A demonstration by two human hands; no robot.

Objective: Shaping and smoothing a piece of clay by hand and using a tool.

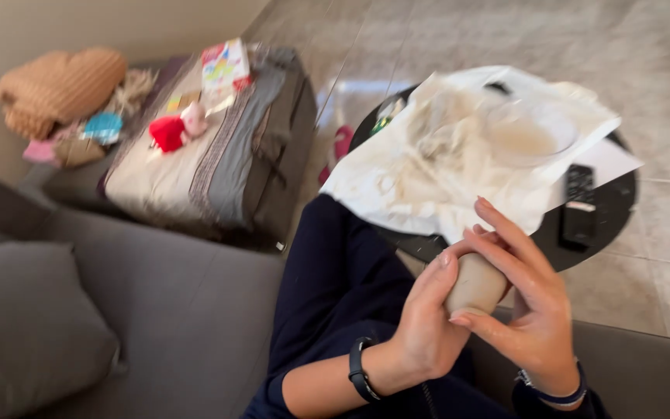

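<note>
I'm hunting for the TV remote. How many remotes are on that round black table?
1: a black remote lies on the round black table at its right edge, beside the stained white cloth. Others may be hidden under the cloth.

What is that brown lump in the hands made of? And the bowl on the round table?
The lump, pressed between the left hand and right hand, looks like soft clay: matte, beige, smooth and rounded, though blur leaves it uncertain. The bowl seems clear glass or plastic, since the stained white paper shows through it. The table looks dark and glossy.
</note>
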